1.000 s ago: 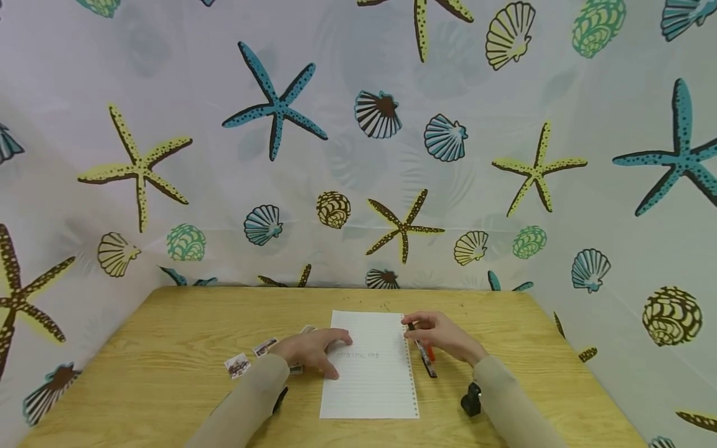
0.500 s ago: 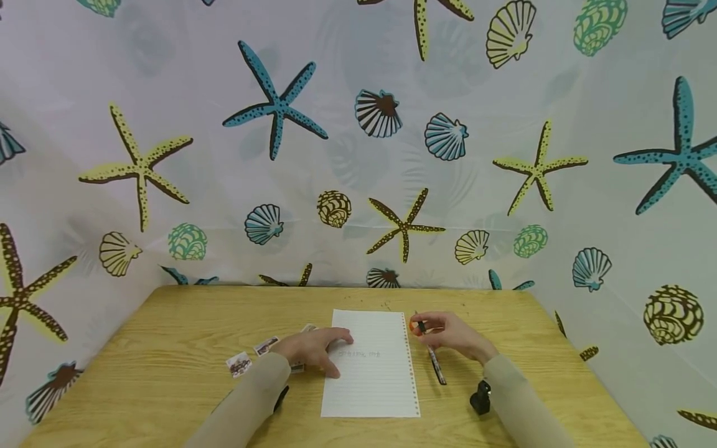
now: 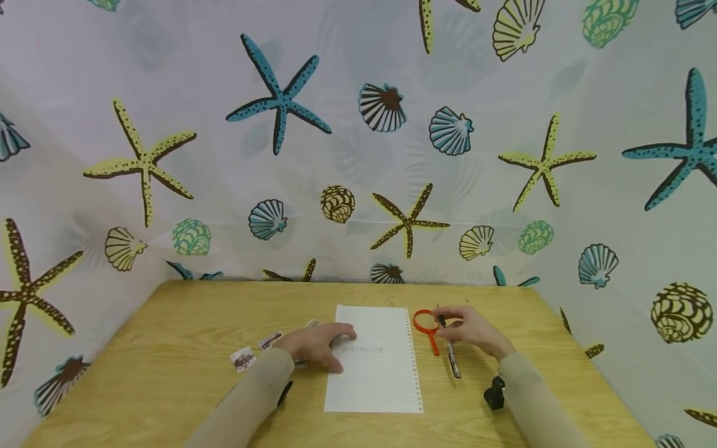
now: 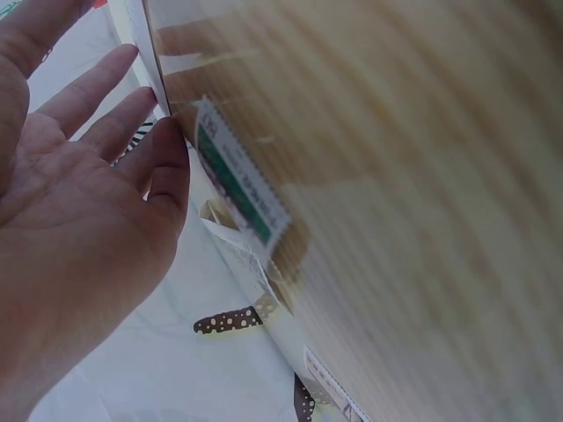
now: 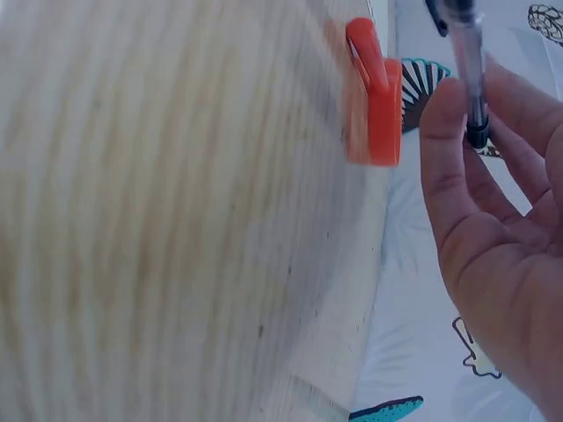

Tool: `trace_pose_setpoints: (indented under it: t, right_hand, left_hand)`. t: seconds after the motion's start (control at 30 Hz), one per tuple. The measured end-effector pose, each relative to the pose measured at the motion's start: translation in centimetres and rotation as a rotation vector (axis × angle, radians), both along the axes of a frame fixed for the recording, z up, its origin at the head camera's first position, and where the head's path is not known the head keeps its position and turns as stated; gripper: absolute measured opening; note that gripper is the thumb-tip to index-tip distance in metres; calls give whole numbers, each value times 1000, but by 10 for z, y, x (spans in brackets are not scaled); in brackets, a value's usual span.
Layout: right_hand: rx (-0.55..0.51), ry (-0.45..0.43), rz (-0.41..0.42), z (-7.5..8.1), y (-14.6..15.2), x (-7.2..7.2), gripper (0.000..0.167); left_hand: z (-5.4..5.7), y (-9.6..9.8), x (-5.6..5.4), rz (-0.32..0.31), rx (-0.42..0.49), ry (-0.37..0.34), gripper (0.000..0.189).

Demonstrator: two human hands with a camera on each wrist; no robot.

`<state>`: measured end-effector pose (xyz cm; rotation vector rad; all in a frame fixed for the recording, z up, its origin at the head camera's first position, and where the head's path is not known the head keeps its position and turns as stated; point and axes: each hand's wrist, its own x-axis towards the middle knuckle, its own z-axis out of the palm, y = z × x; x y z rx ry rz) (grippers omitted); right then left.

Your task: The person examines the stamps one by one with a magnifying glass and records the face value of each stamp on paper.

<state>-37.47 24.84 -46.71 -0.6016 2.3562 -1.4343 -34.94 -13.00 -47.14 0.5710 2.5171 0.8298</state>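
Observation:
A sheet of lined paper (image 3: 372, 389) with a punched right edge and a faint line of handwriting lies on the table. My left hand (image 3: 315, 344) rests at its left edge, fingers spread and relaxed, partly covering some stamps. My right hand (image 3: 475, 331) pinches a pen (image 3: 453, 359) with a clear barrel and black ends, right of the paper. In the right wrist view the pen (image 5: 472, 66) sits between thumb and fingers. Between paper and right hand lies a red magnifying glass (image 3: 434, 343), handle towards me.
Several stamps (image 3: 243, 359) lie left of the paper; one stamp (image 4: 237, 180) with a green band shows near the left hand in the left wrist view. The wooden table (image 3: 168, 348) is bordered by a curtain (image 3: 313, 242) printed with starfish and shells.
My right hand has moved right with the pen, away from the paper's edge, so the magnifying glass shows more fully. The left hand has stayed at the paper. The head view has tilted slightly.

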Motion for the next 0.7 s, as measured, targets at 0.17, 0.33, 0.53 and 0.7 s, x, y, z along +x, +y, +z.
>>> trace_pose_setpoints:
  t: [0.17,0.33,0.53,0.7]
  right_hand:
    - [26,-2,-29,2,11,-3,54]
    - [63,1,-5,0,17,-3,56]
    - [89,12,0,-3,23,-1,56]
    - [135,41,-1,-6,27,-1,58]
  left_hand:
    - [4,3,-2,0,-12,3,65]
    - [3,3,-2,0,-15,2,67]
    - [2,1,0,3,5,-2,67]
    - [0,0,1,0,9,-1,68]
